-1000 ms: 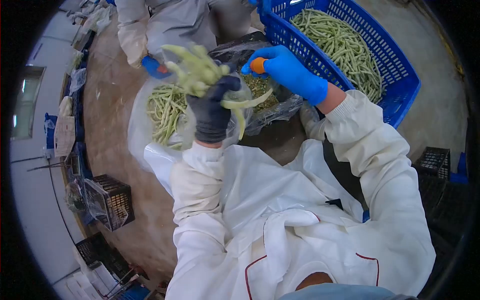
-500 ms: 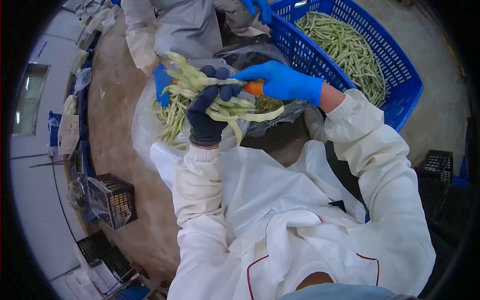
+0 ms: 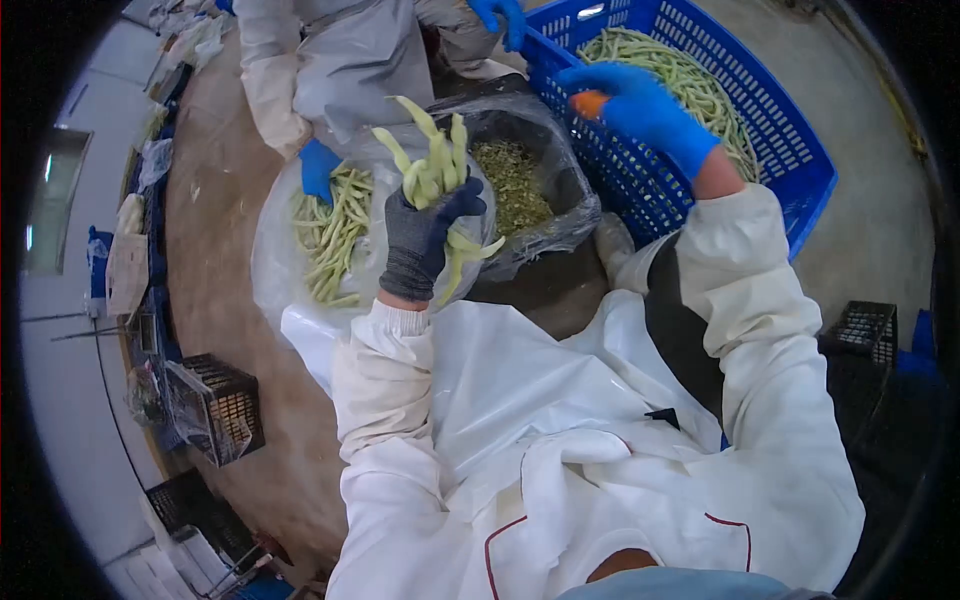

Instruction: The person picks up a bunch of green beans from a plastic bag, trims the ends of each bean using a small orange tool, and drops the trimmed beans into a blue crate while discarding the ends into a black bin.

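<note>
My left hand (image 3: pixel 420 242), in a dark grey glove, is closed around a bunch of pale green beans (image 3: pixel 436 168), whose ends stick up above the fist and hang out below it. My right hand (image 3: pixel 655 118) wears a blue glove and is raised beside the blue crate. Its fingers are wrapped round an orange-handled tool (image 3: pixel 588 104); the working end cannot be made out. More beans (image 3: pixel 340 240) lie in a clear plastic bag (image 3: pixel 275 255) left of my left hand. Beyond my fist, a plastic-lined black bin (image 3: pixel 575 215) holds small green trimmings (image 3: pixel 512 178).
At upper right stands a blue slatted crate (image 3: pixel 812 190) with many beans (image 3: pixel 690 80). A co-worker in a grey apron (image 3: pixel 365 75) sits opposite, one blue-gloved hand (image 3: pixel 318 170) at the bagged beans. Black crates (image 3: pixel 215 408) stand at the left and right.
My right hand has moved away from the bunch, up and right toward the blue crate. My left hand has turned, so the beans now point upward.
</note>
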